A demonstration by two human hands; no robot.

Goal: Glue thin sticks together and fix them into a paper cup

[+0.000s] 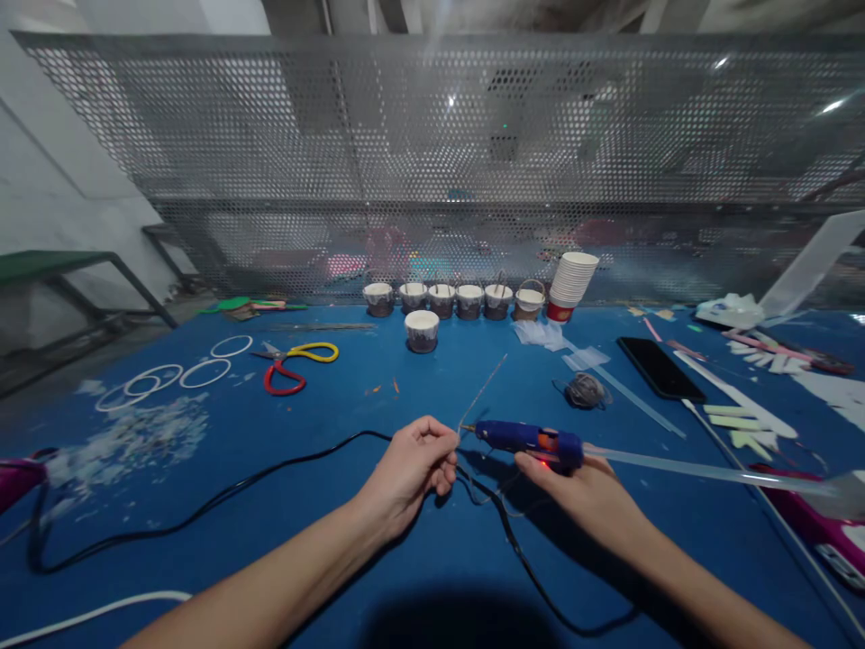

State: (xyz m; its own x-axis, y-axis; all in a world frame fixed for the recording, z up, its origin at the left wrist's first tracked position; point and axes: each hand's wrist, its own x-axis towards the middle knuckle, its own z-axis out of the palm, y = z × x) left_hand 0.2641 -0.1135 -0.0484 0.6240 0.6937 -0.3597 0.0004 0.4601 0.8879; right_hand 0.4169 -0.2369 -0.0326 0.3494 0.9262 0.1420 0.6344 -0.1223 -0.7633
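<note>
My left hand [417, 464] pinches the lower end of a thin wire [483, 392], which slants up and to the right. A loose strand of grey yarn trails below these fingers onto the table. In my right hand [581, 491] is a blue hot glue gun [517, 439], its nozzle pointing left, at or very near the wire beside my left fingertips. A long translucent glue stick [709, 469] sticks out of the gun's back. A small ball of grey yarn [587, 391] lies beyond my right hand. A black cord [270, 473] runs across the table under my hands.
Several small cups wrapped in grey [469, 303] line the back, near stacked paper cups [573, 281]; one wrapped cup [422, 332] stands forward. Red-and-yellow scissors [287, 370] and white rings [206, 372] lie left. A phone [660, 368] lies right. A perforated metal screen [432, 162] borders the blue table.
</note>
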